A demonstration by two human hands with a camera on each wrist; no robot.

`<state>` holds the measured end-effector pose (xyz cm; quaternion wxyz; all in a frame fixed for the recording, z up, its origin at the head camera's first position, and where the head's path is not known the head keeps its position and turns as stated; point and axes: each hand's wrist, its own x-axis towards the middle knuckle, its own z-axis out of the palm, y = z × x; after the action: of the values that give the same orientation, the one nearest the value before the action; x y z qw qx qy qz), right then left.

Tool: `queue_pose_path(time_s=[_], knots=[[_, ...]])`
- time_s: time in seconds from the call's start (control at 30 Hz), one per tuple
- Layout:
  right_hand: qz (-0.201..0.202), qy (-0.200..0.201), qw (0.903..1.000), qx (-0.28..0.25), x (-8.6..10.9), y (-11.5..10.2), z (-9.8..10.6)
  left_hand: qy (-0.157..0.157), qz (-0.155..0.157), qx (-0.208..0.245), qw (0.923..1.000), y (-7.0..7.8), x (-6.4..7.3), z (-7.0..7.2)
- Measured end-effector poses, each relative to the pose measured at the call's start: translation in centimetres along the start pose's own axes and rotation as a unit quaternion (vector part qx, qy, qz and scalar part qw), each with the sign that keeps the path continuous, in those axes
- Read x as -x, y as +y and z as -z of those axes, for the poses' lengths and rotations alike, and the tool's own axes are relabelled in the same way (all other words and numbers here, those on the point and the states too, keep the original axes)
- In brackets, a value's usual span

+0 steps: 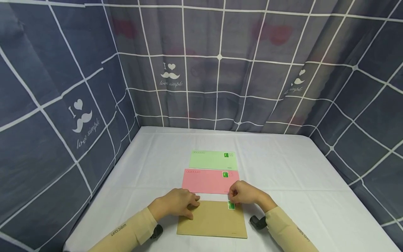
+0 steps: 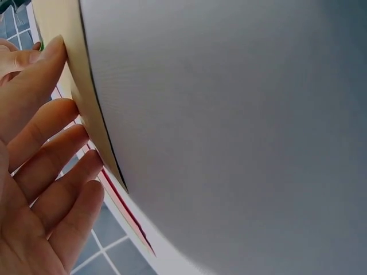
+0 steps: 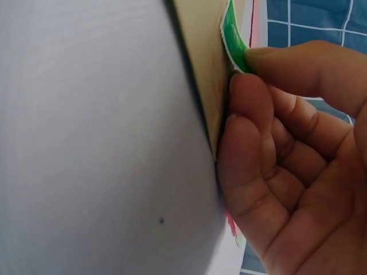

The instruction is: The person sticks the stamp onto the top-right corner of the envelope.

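A brown envelope (image 1: 214,221) lies flat in front of me. My left hand (image 1: 177,203) rests on its left part, with the thumb and fingertips touching the paper near the edges. At the upper right corner, my right hand (image 1: 247,192) pinches a green stamp (image 1: 231,205) with a white border between thumb and index finger. In the right wrist view the stamp (image 3: 232,40) bends upward where the fingers hold it, and its other end reaches down to the envelope (image 3: 205,69). The other right fingers are curled at the envelope's edge.
Behind the brown envelope lie a pink envelope (image 1: 204,182) and a green envelope (image 1: 211,161), each bearing a green stamp at its upper right. A white cloth (image 1: 283,168) covers the table. Dark checked curtains (image 1: 201,77) stand around its back and sides.
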<state>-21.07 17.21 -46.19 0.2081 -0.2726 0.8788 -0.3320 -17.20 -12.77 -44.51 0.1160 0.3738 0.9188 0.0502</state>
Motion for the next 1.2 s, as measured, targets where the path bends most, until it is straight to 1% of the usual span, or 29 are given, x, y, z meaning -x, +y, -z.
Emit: queue_pose_path(time_s=[0.4,0.6,0.83,1.07,1.2], knots=[[-0.002,0.018,0.9995,0.024,0.11,-0.41,-0.32,-0.002,0.001,-0.006,1.0,0.21,0.09,0.07],[-0.003,0.021,0.9992,0.033,0.26,-0.84,-0.41,0.001,-0.001,-0.006,1.0,0.25,0.09,0.07],[-0.009,0.022,0.9988,0.044,0.15,-0.7,-0.56,-0.001,-0.003,-0.006,1.0,0.25,0.14,-0.05],[-0.007,0.028,0.9961,0.084,-0.1,-0.57,-0.58,-0.007,-0.003,-0.003,1.0,0.13,0.11,-0.13],[-0.012,0.031,0.9959,0.084,-0.06,-0.71,-0.51,-0.006,-0.004,-0.008,0.9999,0.09,0.04,-0.06]])
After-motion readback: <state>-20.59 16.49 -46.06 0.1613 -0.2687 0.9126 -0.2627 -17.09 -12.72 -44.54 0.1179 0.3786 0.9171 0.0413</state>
